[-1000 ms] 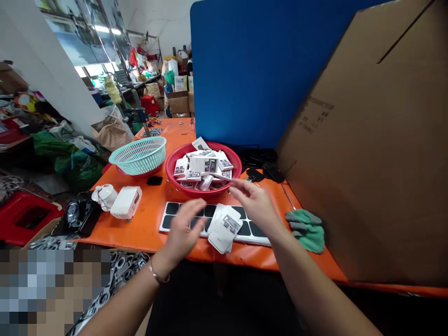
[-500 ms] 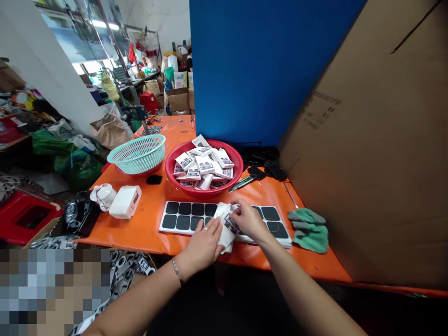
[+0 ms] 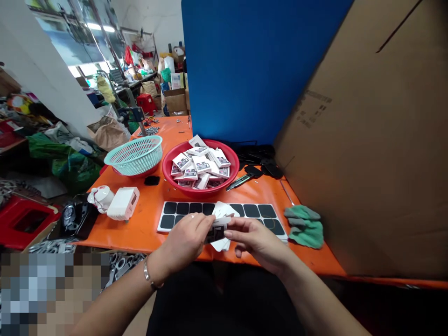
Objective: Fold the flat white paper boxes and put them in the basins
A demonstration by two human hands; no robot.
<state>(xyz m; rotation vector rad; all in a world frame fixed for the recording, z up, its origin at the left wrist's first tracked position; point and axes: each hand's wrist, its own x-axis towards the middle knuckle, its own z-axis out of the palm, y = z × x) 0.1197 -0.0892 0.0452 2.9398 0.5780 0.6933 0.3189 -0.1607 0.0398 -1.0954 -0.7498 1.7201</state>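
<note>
My left hand and my right hand are both closed on a small printed cardboard box, held between them near the table's front edge. A white flap shows along its top, with a dark printed face below; the left fingers hide part of it. Right under the box, a few flattened white boxes lie on white sheets covered with rows of black rounded squares. Beyond them, a red basin is heaped with several small white printed boxes.
On the orange table, a mint plastic basket, a white device and a black flat object are at left. A box cutter and green-grey gloves are at right. A large cardboard sheet borders the right side.
A printed box has been lifted off the flattened pile and is now held upright between both hands. My left hand has risen from lying on the pile; the view has shifted slightly.
</note>
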